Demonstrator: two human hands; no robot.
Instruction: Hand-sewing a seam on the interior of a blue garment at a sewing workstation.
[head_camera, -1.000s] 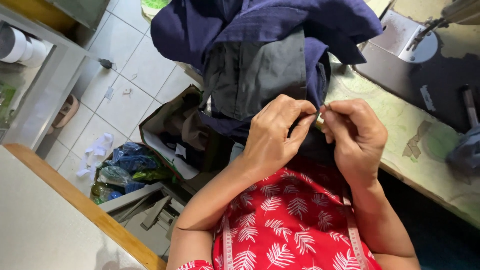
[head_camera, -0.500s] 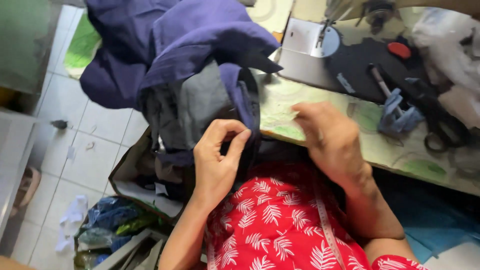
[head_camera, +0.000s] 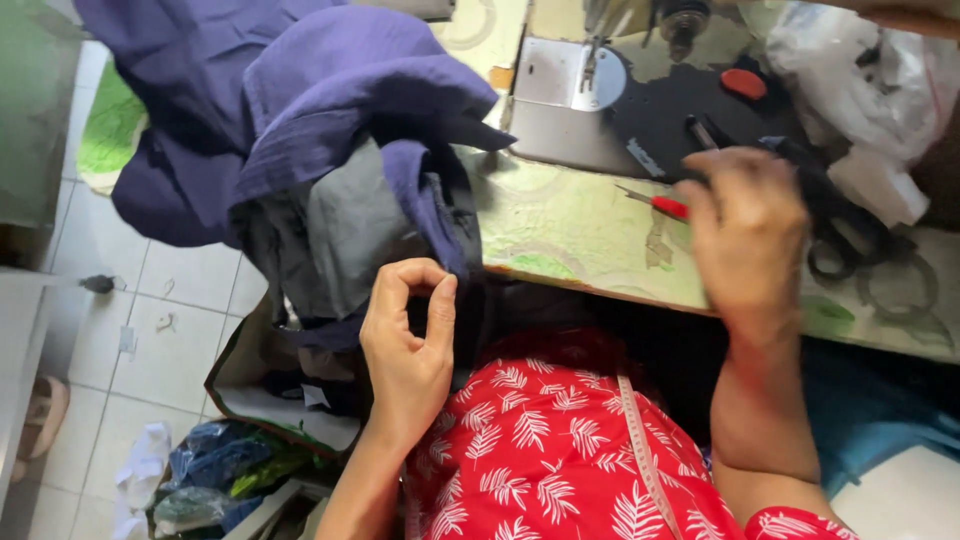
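Head view: left hand (head_camera: 408, 345) pinching purple cotton garment (head_camera: 330, 110); right hand (head_camera: 745, 235) released, at 2 o'clock over red-handled snips (head_camera: 668, 206). Risk: loosely pinched hem slipping off desk (head_camera: 570, 225).

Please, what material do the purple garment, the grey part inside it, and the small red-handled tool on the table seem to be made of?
Purple garment: probably woven cotton, matte, softly crinkled, pinched by the left hand. Grey part: smoother thin cloth, perhaps a lining. Red-handled tool: the handle looks like glossy plastic, the thin tip like metal; the right hand covers its end.
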